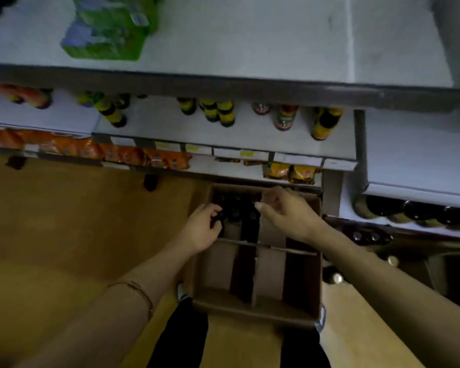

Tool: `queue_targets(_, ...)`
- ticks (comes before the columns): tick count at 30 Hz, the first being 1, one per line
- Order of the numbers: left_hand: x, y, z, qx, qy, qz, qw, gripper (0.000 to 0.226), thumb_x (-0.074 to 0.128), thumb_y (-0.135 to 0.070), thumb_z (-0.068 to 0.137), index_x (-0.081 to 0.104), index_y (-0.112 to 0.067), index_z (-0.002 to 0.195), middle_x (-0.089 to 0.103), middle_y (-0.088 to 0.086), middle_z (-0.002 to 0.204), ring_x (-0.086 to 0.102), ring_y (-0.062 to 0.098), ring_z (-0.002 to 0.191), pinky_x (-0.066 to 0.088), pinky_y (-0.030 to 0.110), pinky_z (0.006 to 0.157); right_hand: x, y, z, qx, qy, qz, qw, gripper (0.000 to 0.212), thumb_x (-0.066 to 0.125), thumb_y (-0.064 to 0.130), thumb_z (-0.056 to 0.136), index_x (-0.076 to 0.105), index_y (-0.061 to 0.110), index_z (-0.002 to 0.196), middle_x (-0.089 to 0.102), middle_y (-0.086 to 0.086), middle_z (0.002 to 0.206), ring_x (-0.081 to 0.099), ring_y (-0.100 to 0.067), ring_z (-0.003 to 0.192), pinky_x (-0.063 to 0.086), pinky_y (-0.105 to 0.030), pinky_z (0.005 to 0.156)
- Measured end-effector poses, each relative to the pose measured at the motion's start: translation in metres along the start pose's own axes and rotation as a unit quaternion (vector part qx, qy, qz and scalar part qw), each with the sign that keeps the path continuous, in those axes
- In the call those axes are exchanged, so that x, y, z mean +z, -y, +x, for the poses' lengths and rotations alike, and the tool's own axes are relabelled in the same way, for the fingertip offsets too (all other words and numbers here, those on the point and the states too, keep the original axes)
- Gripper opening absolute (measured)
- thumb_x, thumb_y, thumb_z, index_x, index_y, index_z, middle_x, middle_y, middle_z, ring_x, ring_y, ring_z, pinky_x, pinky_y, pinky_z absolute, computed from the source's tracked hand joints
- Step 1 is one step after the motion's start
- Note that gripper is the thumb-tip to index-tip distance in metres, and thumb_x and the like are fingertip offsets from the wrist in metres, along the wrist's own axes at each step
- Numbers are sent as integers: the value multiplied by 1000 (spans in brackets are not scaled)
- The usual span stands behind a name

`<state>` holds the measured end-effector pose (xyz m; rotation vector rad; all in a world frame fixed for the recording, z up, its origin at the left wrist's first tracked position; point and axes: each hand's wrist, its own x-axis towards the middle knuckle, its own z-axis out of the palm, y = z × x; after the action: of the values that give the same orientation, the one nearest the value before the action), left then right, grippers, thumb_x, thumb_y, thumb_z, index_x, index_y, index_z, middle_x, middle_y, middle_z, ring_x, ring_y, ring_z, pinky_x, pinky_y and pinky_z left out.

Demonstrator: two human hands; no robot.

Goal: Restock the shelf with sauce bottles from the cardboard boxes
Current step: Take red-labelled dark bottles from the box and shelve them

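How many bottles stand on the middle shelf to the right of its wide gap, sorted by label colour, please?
Yellow-labelled bottles: 4
Red-labelled bottles: 2
Total: 6

The left hand point(202, 229) curls its fingers around a dark bottle cap point(218, 217) inside the divided cardboard box point(255, 306) on the floor. The right hand point(284, 212) hovers over the box with fingers loosely bent, below the shelf point(250, 134) of sauce bottles point(225, 112).

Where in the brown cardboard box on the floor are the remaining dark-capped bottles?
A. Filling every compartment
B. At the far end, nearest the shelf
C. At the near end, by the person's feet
B: the dark-capped bottles cluster at the far end of the brown cardboard box, where the left hand reaches; nearer compartments look empty.
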<state>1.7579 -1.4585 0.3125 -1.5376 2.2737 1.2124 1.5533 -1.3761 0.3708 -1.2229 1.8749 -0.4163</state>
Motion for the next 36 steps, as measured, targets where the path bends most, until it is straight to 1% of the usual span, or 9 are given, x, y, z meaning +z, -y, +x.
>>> queue_targets(5,31,73,56,-23,31,-2,999,33,50,-14,96,52,-14,128,45,-1,118,54,19,113,42,23,93,71,-19,63,30,0,17,999,47,51,40,98,45,17,138,44,-6,136,51,-22,121,38,-25,92)
queue_targets(10,74,120,111,-19,43,21,999,36,48,-21,98,48,-16,134,44,5,133,54,21,112,46,33,96,127,-60,121,32,25,-20,999,49,50,39,99,40,17,142,41,-8,138,51,-27,121,43,-36,101)
queue_targets(13,103,147,140,-40,39,42,998,39,48,-24,98,45,-18,137,41,6,136,54,24,110,46,32,92,161,-93,154,16,54,-79,995,52,49,40,99,38,17,144,38,-9,140,49,-26,120,42,-34,98)
queue_targets(22,201,223,206,-100,89,49,990,64,55,-25,97,23,-15,151,30,10,153,34,26,138,28,33,113,261,-184,236,60,106,-35,992,65,55,30,98,23,12,152,32,-13,151,36,-29,136,32,-28,104)
queue_targets(26,220,237,227,-75,37,-21,996,59,65,-20,91,41,-18,144,44,6,146,45,20,131,31,17,100,295,-208,266,95,51,67,992,65,65,27,91,34,9,145,45,-12,143,46,-27,130,36,-23,99)
queue_targets(29,226,251,237,-27,21,-62,998,58,79,-18,77,58,-17,131,60,2,130,55,13,116,35,10,88,312,-221,287,133,26,122,983,57,66,22,91,39,11,139,52,-8,130,49,-19,113,35,-17,85)
queue_targets(31,229,262,244,-1,31,-64,998,49,84,-18,70,67,-16,116,65,-1,120,55,11,110,33,10,84,324,-229,300,142,4,173,975,49,70,19,88,48,15,131,51,-9,132,48,-21,117,39,-24,96)
queue_targets(33,235,269,252,34,72,-24,996,38,84,-15,70,70,-17,105,61,-3,125,44,8,114,26,10,87,334,-237,309,130,-21,204,970,38,75,17,82,58,26,115,48,-10,144,39,-29,137,35,-41,112)
queue_targets(36,242,274,265,65,116,0,991,36,80,-11,73,69,-25,105,49,-6,139,33,14,129,15,6,91,348,-247,312,117,-72,223,965,49,78,12,80,59,18,125,50,-7,143,41,-24,138,33,-39,114)
